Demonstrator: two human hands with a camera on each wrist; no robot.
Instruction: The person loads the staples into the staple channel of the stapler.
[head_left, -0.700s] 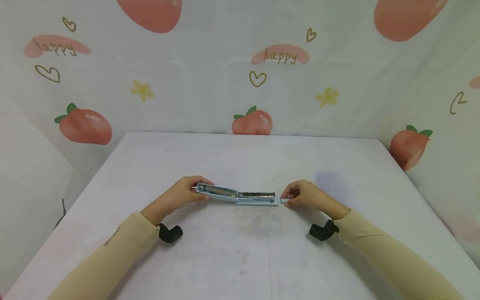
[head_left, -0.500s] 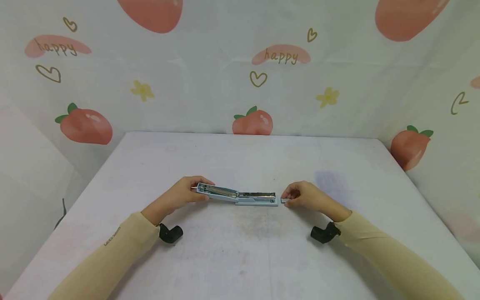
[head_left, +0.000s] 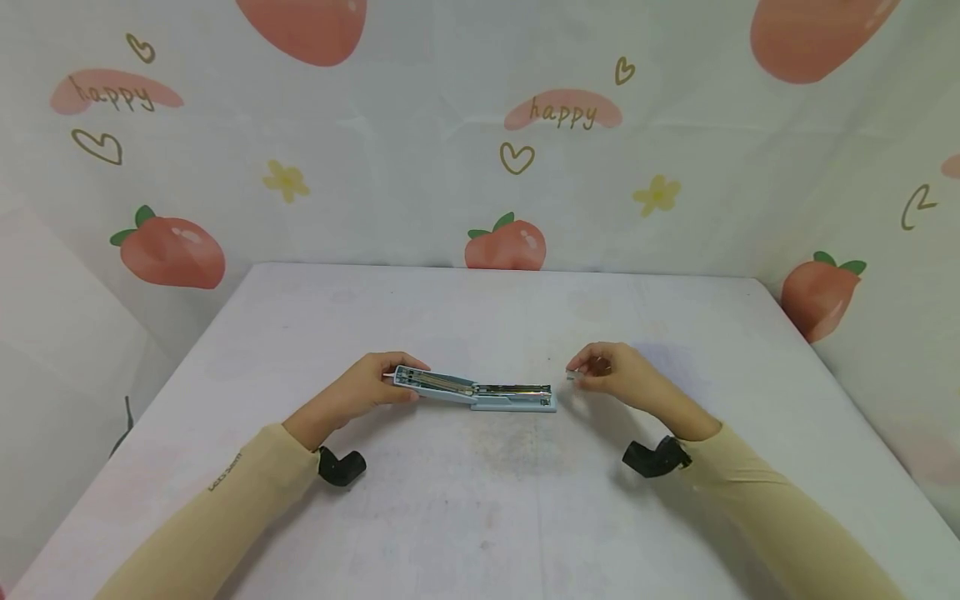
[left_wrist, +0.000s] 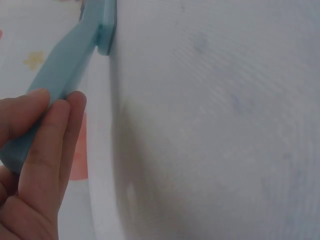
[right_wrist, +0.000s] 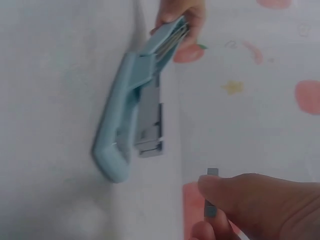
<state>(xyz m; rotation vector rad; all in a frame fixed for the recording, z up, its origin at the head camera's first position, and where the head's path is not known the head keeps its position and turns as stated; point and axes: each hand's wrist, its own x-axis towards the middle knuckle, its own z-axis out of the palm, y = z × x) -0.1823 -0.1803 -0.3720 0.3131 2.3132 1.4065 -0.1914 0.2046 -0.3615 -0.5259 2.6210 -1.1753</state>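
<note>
Our left hand (head_left: 372, 383) grips the unfolded stapler (head_left: 510, 403), our right hand (head_left: 618, 372) pinches staples (right_wrist: 210, 209); we're apparently loading, alignment needed next.

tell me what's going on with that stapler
Someone's left hand grips the raised cover of an opened light-blue stapler, whose base rests on the white table. Their right hand pinches a small grey block, probably staples, in the air off the base's free end. The block is not touching the stapler.

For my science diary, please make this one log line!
left hand: holds opened stapler; right hand: pinches small grey strip; strip: apart from stapler
</note>
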